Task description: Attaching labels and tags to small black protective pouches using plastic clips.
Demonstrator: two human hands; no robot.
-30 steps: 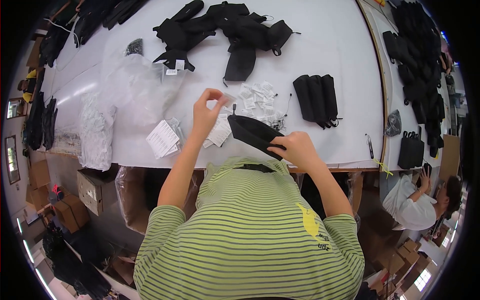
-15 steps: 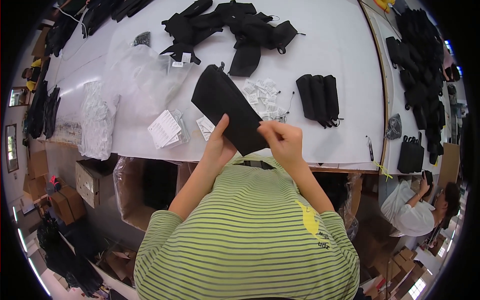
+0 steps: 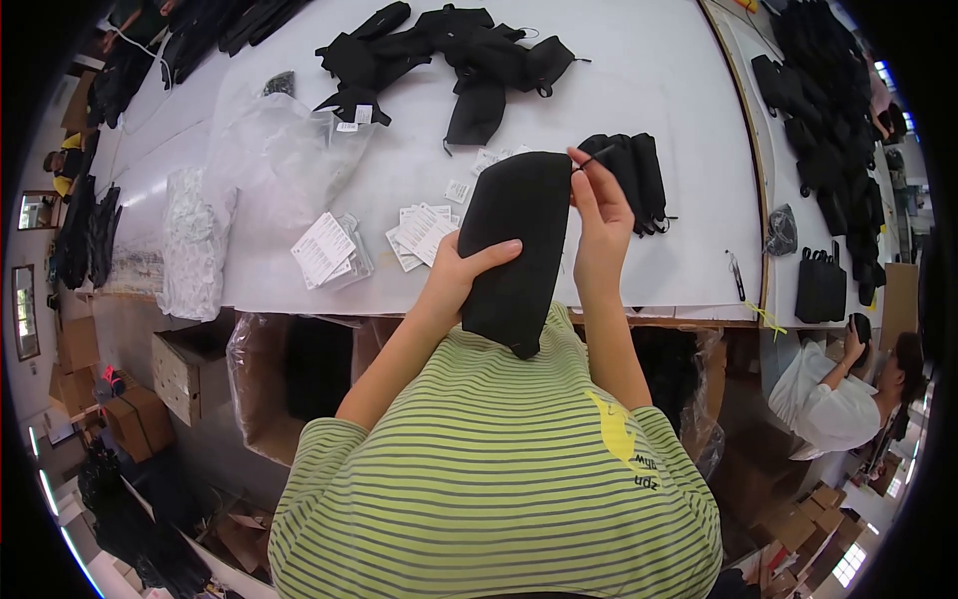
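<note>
A flat black pouch is held up over the table's near edge, its long side nearly upright. My left hand grips its left side, with the thumb lying across the front; the fingers behind are hidden. At the pouch's top right corner, my right hand pinches a thin black cord between thumb and fingers. Behind it lie several black pouches side by side. White printed tags are spread on the table left of the held pouch, and more tags lie partly hidden behind it.
A heap of black pouches lies at the far side of the white table. To the left are a clear plastic bag, stacked cards and crumpled plastic. A person in white sits at the right, near another table of black pouches.
The pouch has turned more upright and shifted right. My right hand has gone from its lower right edge up to the cord at the top corner. My left hand still holds it.
</note>
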